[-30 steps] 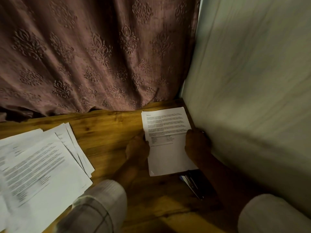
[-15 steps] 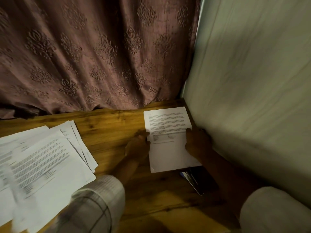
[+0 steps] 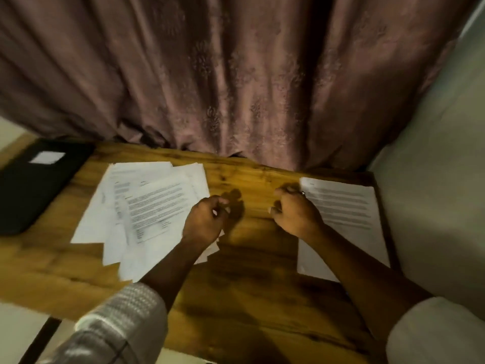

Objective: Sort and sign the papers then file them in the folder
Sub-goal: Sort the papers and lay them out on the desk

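the brown wooden table point(image 3: 262, 298) carries everything. a loose, fanned pile of white printed sheets point(image 3: 147, 211) lies toward its left side, and a single white printed sheet point(image 3: 349, 211) lies apart along the right edge, reaching up toward the far right corner. a closed black folder with a white label point(image 3: 34, 185) sits at the far left corner, just beside the pile and hanging partly over the table's left edge.

the left hand point(image 3: 204, 219) is over the pile's right side with its fingers curled. blur hides whether they pinch the top sheet or only hover, so i cannot tell its grip. the right hand point(image 3: 294, 214) is loosely curled at the left edge of the single sheet, and nothing shows inside it, so it reads as holding nothing.

as a judgement, sorting has barely started: one sheet is set aside on the right while most of the papers are unsorted in the pile. no pen is in view, and the print is too blurred to show any signature. filing is not yet begun, since the folder is shut with no sheet in it. a dusty pink patterned curtain point(image 3: 236, 74) hangs behind the far edge.
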